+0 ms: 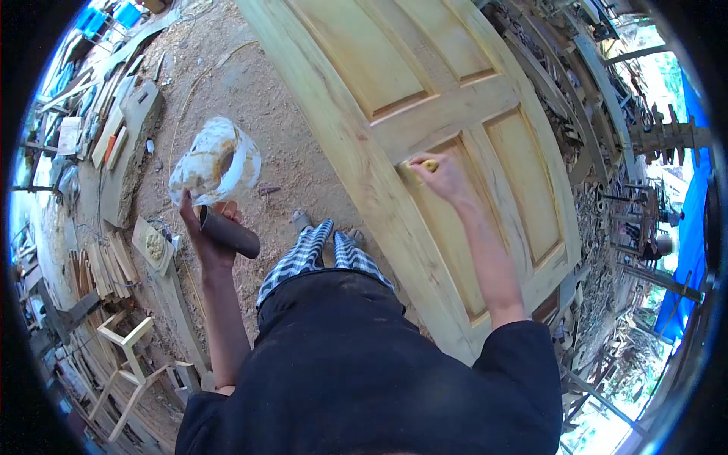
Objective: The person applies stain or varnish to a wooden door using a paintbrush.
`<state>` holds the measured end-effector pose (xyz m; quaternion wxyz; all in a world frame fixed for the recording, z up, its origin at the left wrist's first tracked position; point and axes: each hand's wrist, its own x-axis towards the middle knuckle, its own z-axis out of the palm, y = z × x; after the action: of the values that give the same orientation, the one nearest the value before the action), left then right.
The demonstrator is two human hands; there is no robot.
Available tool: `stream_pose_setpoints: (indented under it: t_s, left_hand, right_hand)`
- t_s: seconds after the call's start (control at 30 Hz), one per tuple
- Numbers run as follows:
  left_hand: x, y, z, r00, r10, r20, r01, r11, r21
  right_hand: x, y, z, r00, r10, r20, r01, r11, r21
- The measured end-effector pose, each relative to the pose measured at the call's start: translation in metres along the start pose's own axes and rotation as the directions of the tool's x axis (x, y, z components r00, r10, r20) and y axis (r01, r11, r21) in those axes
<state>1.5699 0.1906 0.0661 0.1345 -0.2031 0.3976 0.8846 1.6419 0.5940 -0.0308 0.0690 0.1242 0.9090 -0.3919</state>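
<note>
My left hand (203,241) is closed on a dark brown tube-like piece (236,235), perhaps a rolled sheet. A whitish translucent plastic container (216,163), smeared brown inside, sits just above it, held up at my fingers. My right hand (446,180) grips a paintbrush (430,164) by its yellow handle. Its bristles meet the panelled wooden door (444,114) along the edge of a recessed panel. Pale yellow wood with darker grain shows across the door, which lies to my right and ahead.
Bare earth with shavings (220,83) lies ahead of my feet. Planks and offcuts (121,152) fill the left side, with a small wooden frame (130,356) nearer me. Scrap timber (546,91) is piled past the door, and a blue tarp (686,250) hangs at far right.
</note>
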Motion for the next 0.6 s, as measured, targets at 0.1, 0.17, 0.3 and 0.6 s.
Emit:
stream_pose_setpoints:
  t_s: [0.1, 0.17, 0.3, 0.6]
  left_hand:
    - [0.000, 0.002, -0.010, 0.999, -0.005, -0.034, 0.004, 0.999, -0.034]
    - [0.004, 0.003, -0.016, 1.000, 0.004, -0.023, -0.005, 1.000, -0.031]
    - [0.004, 0.009, -0.013, 0.999, 0.033, -0.017, -0.033, 0.999, -0.030]
    - [0.023, 0.022, -0.031, 0.997, 0.022, -0.077, -0.025, 0.998, -0.051]
  right_hand:
    - [0.018, -0.021, 0.005, 0.996, -0.015, -0.084, 0.044, 0.936, 0.348]
    - [0.033, -0.024, -0.004, 0.990, 0.031, -0.138, 0.051, 0.832, 0.552]
    - [0.059, -0.012, 0.006, 0.885, -0.105, -0.453, 0.050, 0.990, -0.131]
    - [0.027, -0.113, 0.084, 0.990, -0.086, 0.108, 0.030, 0.897, 0.441]
